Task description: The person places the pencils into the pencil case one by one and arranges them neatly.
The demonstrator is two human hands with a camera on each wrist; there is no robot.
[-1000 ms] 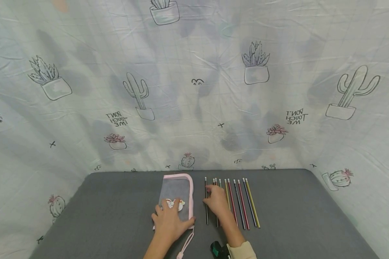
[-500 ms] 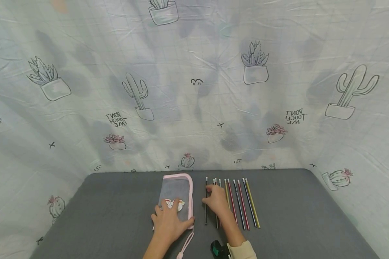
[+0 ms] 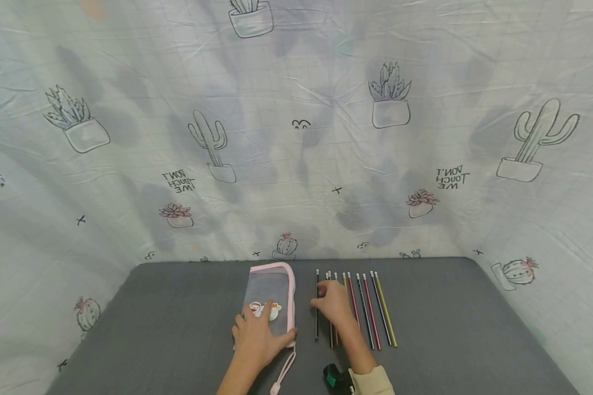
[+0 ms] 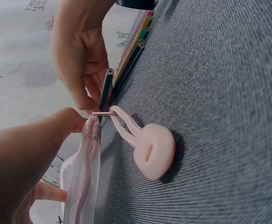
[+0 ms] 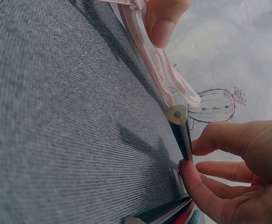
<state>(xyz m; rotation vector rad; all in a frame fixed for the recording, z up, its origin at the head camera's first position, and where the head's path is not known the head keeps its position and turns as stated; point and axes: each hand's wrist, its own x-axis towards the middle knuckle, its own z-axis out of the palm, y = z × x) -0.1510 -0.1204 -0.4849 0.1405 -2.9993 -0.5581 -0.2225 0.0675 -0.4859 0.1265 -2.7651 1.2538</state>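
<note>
A translucent pencil case (image 3: pixel 269 285) with pink zipper edging and a white cartoon patch lies left of centre on the grey tabletop. My left hand (image 3: pixel 257 336) rests on its near part, fingers spread, thumb at the zipper side. From the zipper end hangs a pink cord with a soft oval tag (image 4: pixel 155 151). To the right of the case, my right hand (image 3: pixel 335 304) pinches a dark pencil (image 5: pixel 183 133) between thumb and fingers. In the right wrist view the pencil's near end is raised off the cloth, with a shadow below.
Several pencils, including red, yellow and dark ones (image 3: pixel 370 312), lie roughly parallel to the right, partly under my right forearm. A black object with a green patch (image 3: pixel 332 377) is beside the right sleeve. A cactus-print curtain (image 3: pixel 296 164) rises behind the table (image 3: pixel 449 318).
My right hand and the pinched pencil have shifted slightly right. My left hand stays on the case, where more of the cartoon patch now shows.
</note>
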